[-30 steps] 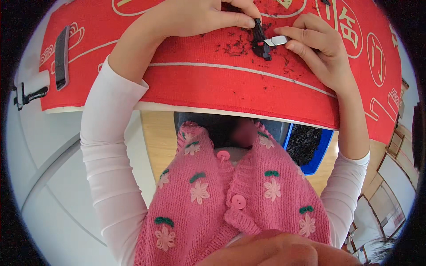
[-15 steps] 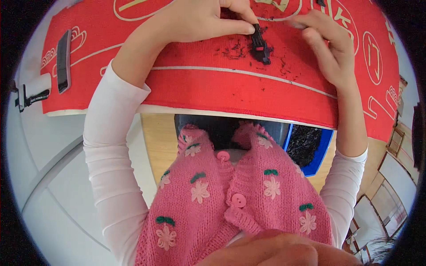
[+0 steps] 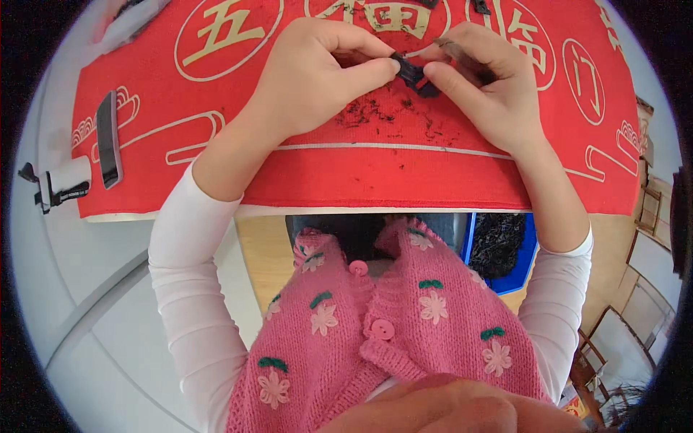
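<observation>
Sitting between both hands is a small black piece (image 3: 416,77), over the red mat (image 3: 346,175). Left hand (image 3: 314,79) has one end pinched between thumb and fingertip; right hand (image 3: 494,83) is curled round a slim pale tool (image 3: 421,51), thumb up by the piece. Black shavings (image 3: 374,112) everywhere near it. Phone-like slab (image 3: 108,141) off left, blue bin (image 3: 512,283) of black bits below the table edge.

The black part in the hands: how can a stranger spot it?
Over the red tablecloth, find the left hand. It pinches the black part beside the right hand. Unlike the thin black scraps lying loose, it is chunky and held.
</observation>
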A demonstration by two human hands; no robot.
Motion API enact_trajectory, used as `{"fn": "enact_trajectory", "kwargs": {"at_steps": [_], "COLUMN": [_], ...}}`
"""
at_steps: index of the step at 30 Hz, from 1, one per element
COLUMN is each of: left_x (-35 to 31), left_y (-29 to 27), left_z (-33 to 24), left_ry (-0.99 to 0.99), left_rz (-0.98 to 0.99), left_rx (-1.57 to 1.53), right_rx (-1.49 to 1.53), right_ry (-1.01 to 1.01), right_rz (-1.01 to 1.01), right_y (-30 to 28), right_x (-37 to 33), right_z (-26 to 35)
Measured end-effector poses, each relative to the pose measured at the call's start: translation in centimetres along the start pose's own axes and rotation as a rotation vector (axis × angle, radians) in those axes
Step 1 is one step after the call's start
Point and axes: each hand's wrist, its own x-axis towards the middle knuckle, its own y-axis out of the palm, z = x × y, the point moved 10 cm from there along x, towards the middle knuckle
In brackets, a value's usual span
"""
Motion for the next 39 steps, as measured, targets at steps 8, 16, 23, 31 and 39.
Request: {"fn": "enact_trajectory", "kwargs": {"at_steps": [8, 16, 23, 31, 39], "left_x": [0.0, 0.2, 0.3, 0.1, 0.1], "left_y": [-0.1, -1.2, -1.2, -0.2, 0.0], "left_z": [-0.2, 0.6, 1.2, 0.1, -0.1], "left_ry": [0.054, -0.015, -0.023, 0.033, 0.074], "left_rz": [-0.048, -0.096, -0.108, -0.082, -0.105], "left_rx": [-0.139, -0.195, -0.294, -0.185, -0.199], "right_rx": [-0.081, -0.044, -0.096, -0.102, -0.234], "right_ry": [0.25, 0.383, 0.411, 0.104, 0.109], "right_rz": [-0.019, -0.203, -0.176, -0.02, 0.115], "right_y": [0.4, -4.7, -3.8, 0.5, 0.7], "right_x": [-0.5, 0.5, 0.4, 1.2, 1.2], "right_z": [-1.3, -5.6, -3.0, 3.0, 1.8]}}
